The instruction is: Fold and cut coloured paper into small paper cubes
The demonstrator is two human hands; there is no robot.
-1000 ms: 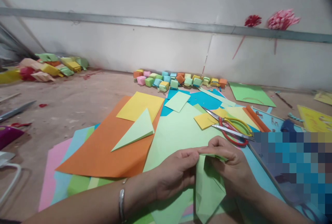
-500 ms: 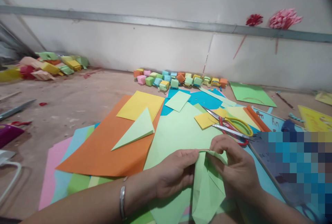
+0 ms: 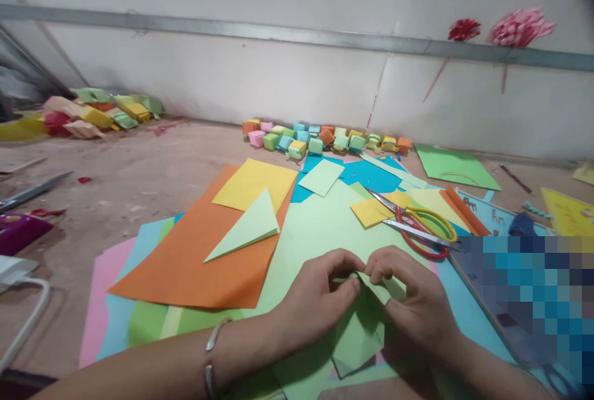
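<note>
Both hands pinch a folded piece of light green paper [image 3: 358, 338] along its top edge, low in front of me. My left hand [image 3: 325, 292], a silver bangle on its wrist, grips the left end of that edge. My right hand [image 3: 411, 292] has its fingers bent over the right side, close to the left fingertips. A small flap stands up between the two hands. Beneath them lies a large pale green sheet [image 3: 320, 233]. Two pairs of scissors, one yellow-handled [image 3: 434, 221] and one red-handled [image 3: 411, 242], rest on paper beyond my right hand.
An orange sheet [image 3: 185, 258] carries a yellow sheet [image 3: 245, 180] and a folded pale green triangle [image 3: 250, 230]. Small coloured paper boxes [image 3: 315, 145] line the wall, with another pile [image 3: 102, 115] at left. A purple tool [image 3: 23, 233] and a white cable [image 3: 41, 307] lie far left.
The folded green paper has tilted and its top edge is bent over between my fingers. My left fingers have curled up over the edge, nearer to the right hand. The view has shifted slightly.
</note>
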